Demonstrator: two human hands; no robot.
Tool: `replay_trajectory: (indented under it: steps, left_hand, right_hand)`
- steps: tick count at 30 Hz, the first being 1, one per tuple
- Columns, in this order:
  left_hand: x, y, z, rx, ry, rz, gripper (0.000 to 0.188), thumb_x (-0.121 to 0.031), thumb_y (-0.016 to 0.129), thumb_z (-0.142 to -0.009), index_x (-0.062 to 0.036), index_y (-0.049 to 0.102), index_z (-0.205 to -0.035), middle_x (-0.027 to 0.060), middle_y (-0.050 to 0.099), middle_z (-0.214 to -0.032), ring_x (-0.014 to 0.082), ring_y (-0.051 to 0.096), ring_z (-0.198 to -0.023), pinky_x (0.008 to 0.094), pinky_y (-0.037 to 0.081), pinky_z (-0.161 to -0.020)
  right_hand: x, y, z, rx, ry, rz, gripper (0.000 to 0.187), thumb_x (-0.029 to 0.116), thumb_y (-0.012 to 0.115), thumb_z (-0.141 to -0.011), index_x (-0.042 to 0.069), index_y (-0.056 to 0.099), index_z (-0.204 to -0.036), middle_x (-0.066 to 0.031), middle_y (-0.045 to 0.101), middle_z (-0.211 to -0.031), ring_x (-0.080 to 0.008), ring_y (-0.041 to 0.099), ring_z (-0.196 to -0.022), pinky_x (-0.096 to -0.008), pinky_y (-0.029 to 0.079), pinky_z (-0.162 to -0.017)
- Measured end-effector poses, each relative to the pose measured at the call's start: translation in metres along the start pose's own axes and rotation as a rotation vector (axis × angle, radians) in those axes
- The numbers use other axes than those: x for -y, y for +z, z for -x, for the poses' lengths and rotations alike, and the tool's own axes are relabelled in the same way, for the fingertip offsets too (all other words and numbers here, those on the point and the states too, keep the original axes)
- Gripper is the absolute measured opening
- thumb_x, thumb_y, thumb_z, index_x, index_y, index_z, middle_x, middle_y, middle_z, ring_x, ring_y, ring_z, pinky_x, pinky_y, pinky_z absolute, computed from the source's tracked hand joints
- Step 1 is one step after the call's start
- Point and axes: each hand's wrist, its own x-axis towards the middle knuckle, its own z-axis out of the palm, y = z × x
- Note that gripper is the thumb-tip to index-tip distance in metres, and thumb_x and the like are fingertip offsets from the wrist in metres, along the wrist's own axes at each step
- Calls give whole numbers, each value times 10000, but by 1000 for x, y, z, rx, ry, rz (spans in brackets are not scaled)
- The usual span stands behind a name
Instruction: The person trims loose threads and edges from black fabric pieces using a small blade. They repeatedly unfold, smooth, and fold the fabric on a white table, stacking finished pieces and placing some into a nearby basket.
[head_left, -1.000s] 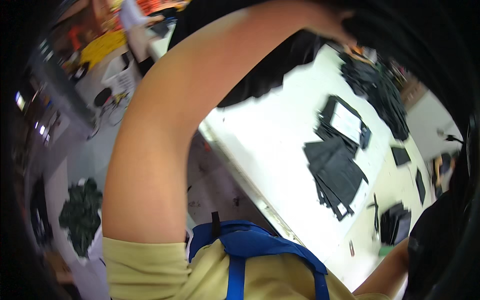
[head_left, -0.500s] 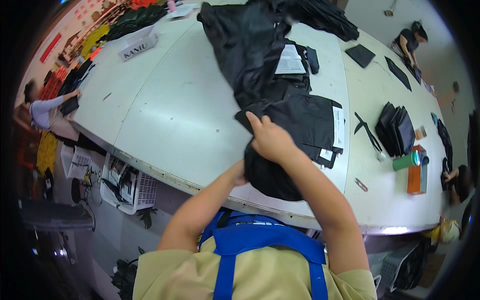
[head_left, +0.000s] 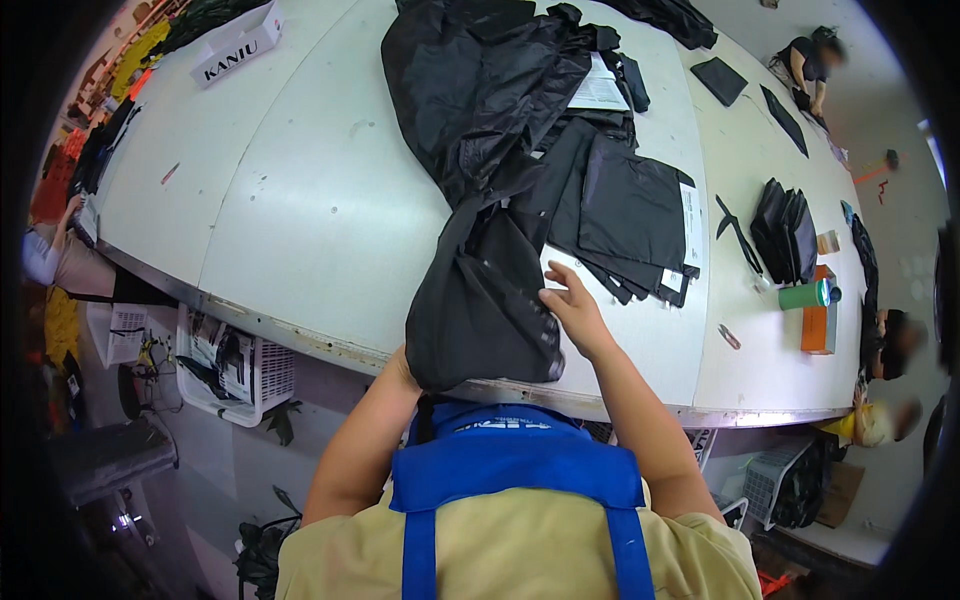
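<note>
A black fabric garment lies across the table, twisted narrow in the middle. Its near end is spread wide at the table's front edge. My left hand is at the lower left corner of this near end, its fingers hidden by the cloth. Beside the cloth's right edge is my right hand, fingers apart and nothing gripped, close to or touching the fabric. Right of it lies an overlapping stack of flat black fabric pieces with white labels along one side.
Farther right are a black strap, folded black pouches, a green can, an orange box and small snips. A white box stands far left. White baskets sit below the table edge. Co-workers stand around the table.
The garment's near end has gone from bunched up to spread flat, farther left. My right hand has let go of the cloth and moved right and nearer. My left hand has moved left.
</note>
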Motion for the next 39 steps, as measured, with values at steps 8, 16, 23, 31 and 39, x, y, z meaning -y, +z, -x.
replay_trajectory:
  steps: [8,16,23,31,39]
  left_hand:
    - [26,-17,-6,-237,352,-939,582,-237,554,-953,-20,300,-1429,121,432,-1396,206,466,-1242,331,384,-1059]
    - [48,-26,7,-510,339,-913,550,-224,547,-954,-20,322,-1414,121,453,-1371,205,487,-1210,326,397,-1038]
    - [48,-43,11,-583,332,-822,523,-212,540,-956,-20,342,-1400,121,472,-1350,203,506,-1183,322,409,-1021]
    - [36,-48,14,-646,322,-801,492,-199,533,-958,-20,364,-1384,121,493,-1325,202,527,-1151,317,422,-1001]
    - [22,-49,35,-727,424,-760,463,-186,526,-959,-19,386,-1368,120,514,-1300,201,548,-1120,312,435,-981]
  right_hand:
    - [44,15,-122,-216,-68,-196,601,211,651,-867,-73,416,-1342,-231,479,-1346,-278,508,-1223,-337,386,-1022]
    - [48,33,-316,-502,6,-398,734,420,684,-831,-104,458,-1293,-235,519,-1309,-313,508,-1207,-354,381,-1013]
    - [26,-18,-426,-202,-182,-1022,433,149,661,-806,0,548,-1197,-127,607,-1169,-280,576,-1074,-375,451,-960]
    - [265,218,-396,302,-882,1039,391,254,727,-728,101,663,-1083,-161,559,-1201,-366,513,-1146,-490,412,-973]
    - [241,191,-152,1375,-783,390,383,271,620,-900,91,585,-1237,-144,618,-1192,-299,591,-1083,-354,457,-927]
